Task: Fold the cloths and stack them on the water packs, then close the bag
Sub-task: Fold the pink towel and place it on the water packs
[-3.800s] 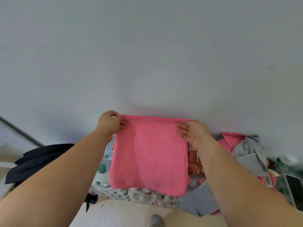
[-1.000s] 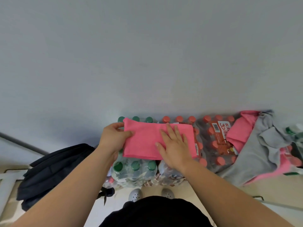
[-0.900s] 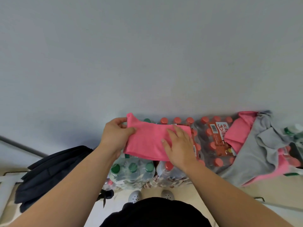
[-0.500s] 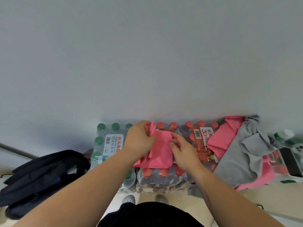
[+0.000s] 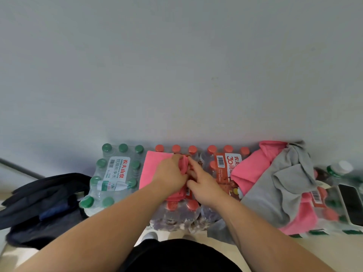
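Now pink cloth (image 5: 152, 169) under left grip (image 5: 170, 176)

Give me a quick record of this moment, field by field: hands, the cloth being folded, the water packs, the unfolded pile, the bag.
left hand: pressing on the pink cloth
right hand: fingertips at the cloth's right edge
pink cloth: folded, lying on the red-capped pack
green-capped pack: left of it, bare
unfolded pile: grey and pink cloths, heaped on the right
dark bag: on the left, open
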